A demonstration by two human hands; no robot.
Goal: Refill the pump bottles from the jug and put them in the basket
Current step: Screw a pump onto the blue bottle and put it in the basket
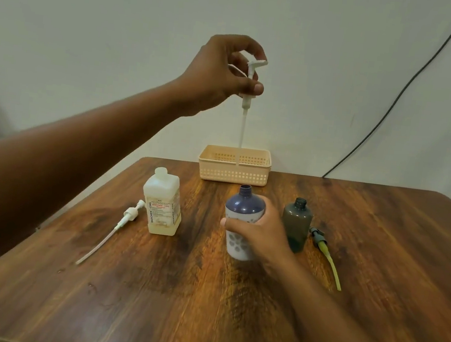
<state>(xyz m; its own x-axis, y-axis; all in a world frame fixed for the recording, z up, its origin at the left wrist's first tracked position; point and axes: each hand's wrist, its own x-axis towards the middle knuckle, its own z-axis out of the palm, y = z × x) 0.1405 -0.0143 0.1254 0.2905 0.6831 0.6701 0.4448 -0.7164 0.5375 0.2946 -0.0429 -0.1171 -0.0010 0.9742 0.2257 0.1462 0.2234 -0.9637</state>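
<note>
My left hand (219,73) is raised above the table and grips a white pump head (246,99) whose long tube hangs straight down over the basket area. My right hand (259,232) wraps the blue-topped white pump bottle (244,204), which stands upright with its neck uncovered. A dark grey bottle (296,225) stands uncapped just to its right. The pale jug (161,208) with a printed label stands at the left, uncapped. A peach slotted basket (234,172) sits at the far table edge with no bottles in it.
A second white pump (128,215) with its tube lies flat left of the jug. A dark pump with a yellowish tube (325,254) lies right of the grey bottle. The wooden table (173,306) meets a pale wall; a black cable (398,92) runs down the wall at right.
</note>
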